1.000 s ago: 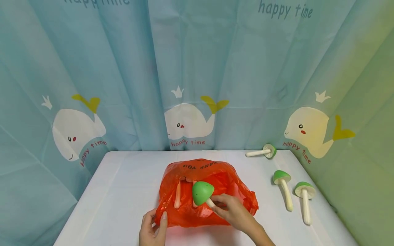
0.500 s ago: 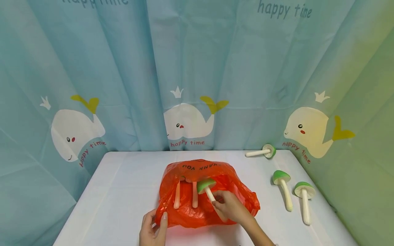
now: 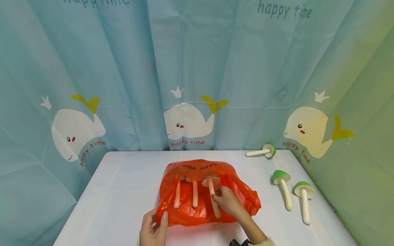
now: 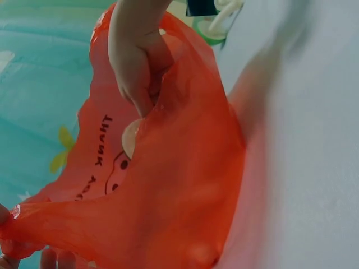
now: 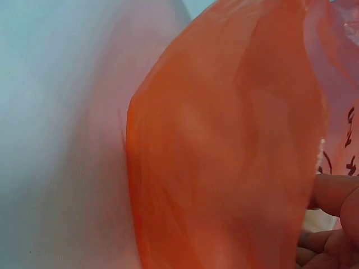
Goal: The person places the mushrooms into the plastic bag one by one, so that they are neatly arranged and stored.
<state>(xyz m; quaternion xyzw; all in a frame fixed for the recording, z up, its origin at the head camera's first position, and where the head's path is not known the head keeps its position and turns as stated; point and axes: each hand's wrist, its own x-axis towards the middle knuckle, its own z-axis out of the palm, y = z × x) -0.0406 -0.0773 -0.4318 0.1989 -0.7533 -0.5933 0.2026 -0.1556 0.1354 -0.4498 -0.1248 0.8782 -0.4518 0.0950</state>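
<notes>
A red plastic bag [image 3: 197, 218] with THANK YOU print lies with its mouth spread wide in the head view. My left hand [image 3: 154, 228] pinches the bag's left edge between thumb and fingers. Inside the opening, my right hand [image 3: 227, 201] holds a toy mushroom [image 3: 215, 201] by its pale stem, cap pointing away. Two more mushroom stems, a left one [image 3: 177, 196] and a middle one [image 3: 195, 196], lie in the bag, their caps mostly hidden under its upper layer. In the right wrist view the bag's side [image 5: 224, 157] covers much of the right hand's fingers [image 5: 336, 193].
Three green-capped mushrooms lie on the white table [image 3: 117, 198] to the right of the bag: a back one [image 3: 264, 151], a middle one [image 3: 283, 188] and a front one [image 3: 305, 201]. A whale-print curtain [image 3: 191, 68] hangs behind the table.
My right hand has turned the mushroom from cap toward me to cap away and lowered it into the bag, beside the other two stems. The left hand stays at the bag's edge.
</notes>
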